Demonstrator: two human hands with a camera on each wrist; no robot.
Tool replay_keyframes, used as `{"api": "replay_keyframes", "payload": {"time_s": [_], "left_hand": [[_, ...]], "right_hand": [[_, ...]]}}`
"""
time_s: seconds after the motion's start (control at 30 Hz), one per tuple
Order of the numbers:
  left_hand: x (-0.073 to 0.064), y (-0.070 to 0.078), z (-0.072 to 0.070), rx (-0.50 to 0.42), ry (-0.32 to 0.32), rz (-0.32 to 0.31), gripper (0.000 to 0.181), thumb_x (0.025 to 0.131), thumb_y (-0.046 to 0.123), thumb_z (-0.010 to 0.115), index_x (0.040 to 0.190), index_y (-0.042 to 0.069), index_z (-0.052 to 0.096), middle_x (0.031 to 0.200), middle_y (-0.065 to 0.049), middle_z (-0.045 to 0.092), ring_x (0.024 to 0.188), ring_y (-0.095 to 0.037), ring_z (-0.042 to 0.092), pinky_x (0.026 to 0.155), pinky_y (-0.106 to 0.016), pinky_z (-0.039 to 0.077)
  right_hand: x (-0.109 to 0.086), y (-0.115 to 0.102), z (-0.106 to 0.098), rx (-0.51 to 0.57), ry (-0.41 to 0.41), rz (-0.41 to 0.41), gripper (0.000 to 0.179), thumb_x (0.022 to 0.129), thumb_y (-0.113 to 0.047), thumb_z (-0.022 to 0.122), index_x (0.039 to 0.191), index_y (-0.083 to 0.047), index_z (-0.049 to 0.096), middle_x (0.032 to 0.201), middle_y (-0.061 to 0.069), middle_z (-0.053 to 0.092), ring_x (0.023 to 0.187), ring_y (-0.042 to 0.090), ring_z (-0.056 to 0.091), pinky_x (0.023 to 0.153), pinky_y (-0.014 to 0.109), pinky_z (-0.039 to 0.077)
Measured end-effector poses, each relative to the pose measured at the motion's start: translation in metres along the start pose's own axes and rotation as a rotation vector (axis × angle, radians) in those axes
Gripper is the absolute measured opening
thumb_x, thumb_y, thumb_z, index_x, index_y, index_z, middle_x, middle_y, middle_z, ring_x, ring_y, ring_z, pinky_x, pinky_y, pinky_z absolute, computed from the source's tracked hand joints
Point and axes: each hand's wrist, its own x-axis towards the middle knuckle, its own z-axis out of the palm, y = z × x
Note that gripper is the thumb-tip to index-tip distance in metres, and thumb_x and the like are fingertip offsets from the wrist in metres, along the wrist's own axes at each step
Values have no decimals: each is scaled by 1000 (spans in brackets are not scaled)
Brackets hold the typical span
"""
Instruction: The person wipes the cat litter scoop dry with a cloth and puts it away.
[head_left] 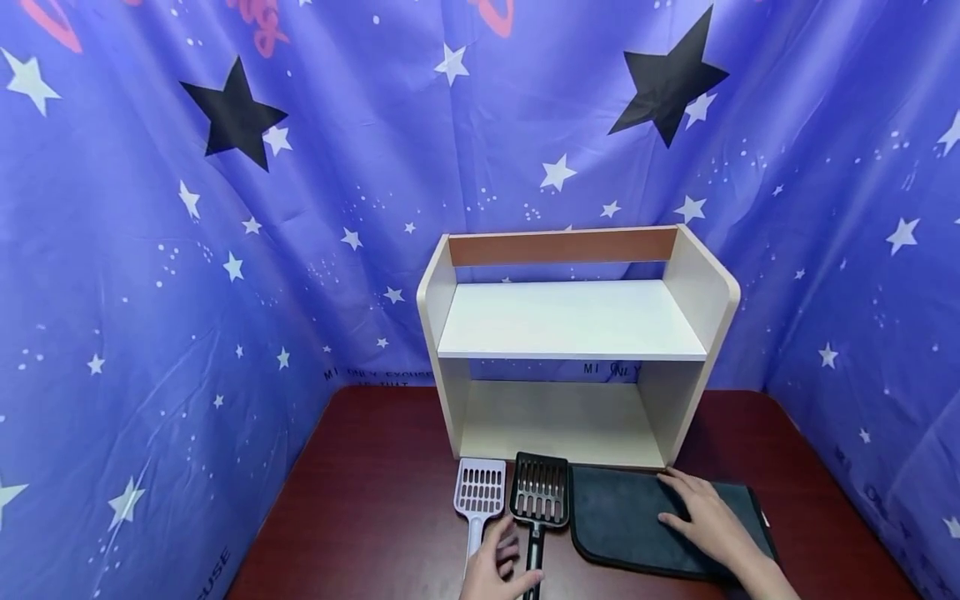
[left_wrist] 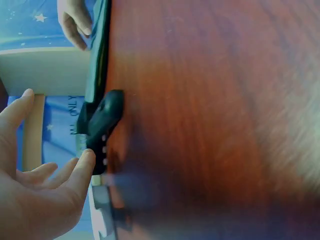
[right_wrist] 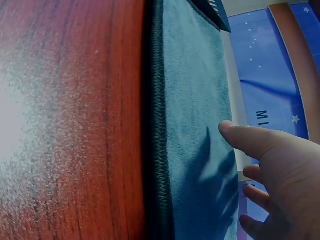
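Note:
Two slotted litter scoops, a pale grey one [head_left: 480, 513] and a black one [head_left: 538, 518], lie side by side on the table with handles toward me. My left hand [head_left: 495, 567] is over their handles, fingers loosely bent and spread, gripping neither; in the left wrist view its fingertips appear near the black scoop [left_wrist: 107, 115]. Whether they touch it I cannot tell. To the right lies a folded dark grey-green mat [head_left: 622, 517] with a stitched black edge. Above its right half is my right hand [head_left: 708, 521], fingers spread, its shadow falling on the mat [right_wrist: 195, 100].
A two-level white shelf unit [head_left: 570, 321] stands on the dark red table [head_left: 360, 500] just behind the scoops and mat. A blue star-printed curtain [head_left: 337, 208] surrounds the table at the back and both sides.

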Motion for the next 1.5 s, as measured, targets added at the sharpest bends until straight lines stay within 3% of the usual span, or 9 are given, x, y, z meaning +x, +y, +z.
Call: {"api": "replay_keyframes", "payload": {"time_s": [0.17,0.3,0.43,0.7,0.83,1.0,1.1,1.3,1.5], "left_hand": [[1,-12,5,-88,6,-14,77,78,10,83,140,-10,43,131,-37,57,105,-46,68,84,-41,62],[3,-19,4,-171,0,-77,75,80,9,82,139,-13,43,129,-36,59,105,-43,68,84,-39,62],[4,-23,4,-156,-9,-101,68,78,9,82,133,-15,49,120,-31,66,96,-31,73,79,-33,63],[2,-26,6,34,-21,-200,42,75,17,84,108,-3,66,91,-1,74,78,-16,73,68,-25,60],[8,-22,14,223,16,-181,31,73,26,85,91,7,67,76,10,67,67,-3,65,60,-23,54],[11,-17,22,459,73,-141,34,66,33,89,75,17,61,61,16,58,56,1,50,52,-23,43],[12,-14,23,499,60,-146,33,67,30,89,72,16,60,59,12,61,55,-3,53,52,-27,44],[14,-10,22,458,47,-144,28,70,25,88,72,15,63,59,9,67,56,-3,58,53,-27,46],[16,-12,17,310,71,-106,21,69,19,87,72,13,67,62,10,66,56,3,54,52,-20,42]], "right_hand": [[1,1,0,-24,-2,-24,62,78,-30,82,130,-2,62,137,25,58,124,47,53,95,63,47],[4,2,-3,-34,-34,-21,60,79,-30,82,128,-2,63,132,24,61,122,46,55,96,62,47],[8,1,-6,-48,-83,4,58,80,-30,81,128,-1,63,129,27,61,121,48,54,95,63,47],[-3,-10,5,-87,-26,32,42,80,-21,81,116,-3,68,96,4,61,94,27,61,80,48,54],[-7,-13,3,-91,49,40,23,79,-15,81,99,-9,72,89,1,58,85,23,59,75,45,54],[-12,-16,-2,-61,80,66,14,79,-12,80,88,-13,70,88,1,61,82,22,61,71,45,54],[-15,-17,-6,-27,78,87,11,81,-14,79,87,-15,70,90,0,64,86,24,64,75,47,54],[-18,-22,-18,83,76,119,9,84,-16,77,86,-18,68,90,-2,67,88,28,67,76,47,54],[-24,-28,-30,208,196,72,15,83,-18,79,83,-27,67,85,-12,68,81,-1,63,70,25,51]]}}
